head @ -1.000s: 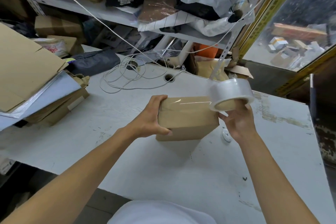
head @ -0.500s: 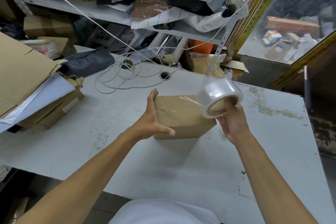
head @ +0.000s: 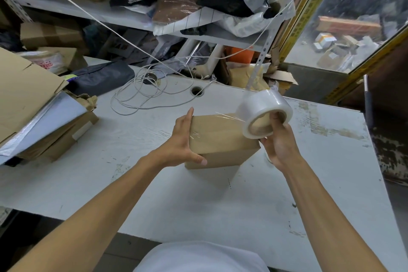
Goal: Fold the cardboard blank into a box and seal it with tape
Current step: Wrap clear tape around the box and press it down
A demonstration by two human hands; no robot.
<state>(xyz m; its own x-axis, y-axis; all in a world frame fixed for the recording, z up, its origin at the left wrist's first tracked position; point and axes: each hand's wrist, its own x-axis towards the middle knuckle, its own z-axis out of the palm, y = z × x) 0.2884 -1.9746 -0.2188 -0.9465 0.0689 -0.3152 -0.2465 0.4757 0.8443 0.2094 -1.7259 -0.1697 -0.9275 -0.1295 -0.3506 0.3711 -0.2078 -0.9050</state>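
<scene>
A small brown cardboard box (head: 220, 139), folded shut, stands on the white table (head: 198, 201) near its middle. My left hand (head: 182, 142) grips the box's left end, thumb on the near side, fingers up along the far edge. My right hand (head: 279, 141) holds a roll of clear tape (head: 265, 115) above the box's right end, fingers through the core. A strip of clear tape runs from the roll down across the top of the box.
A stack of flat cardboard blanks (head: 28, 104) lies at the table's left. A coil of white cable (head: 141, 93) and a cable hole (head: 197, 91) sit behind the box. Cluttered shelves (head: 154, 20) stand at the back; the table's right edge (head: 373, 161) is close.
The tape roll has tilted and come lower over the box's right end. My left hand has shifted from on top of the box to its left end.
</scene>
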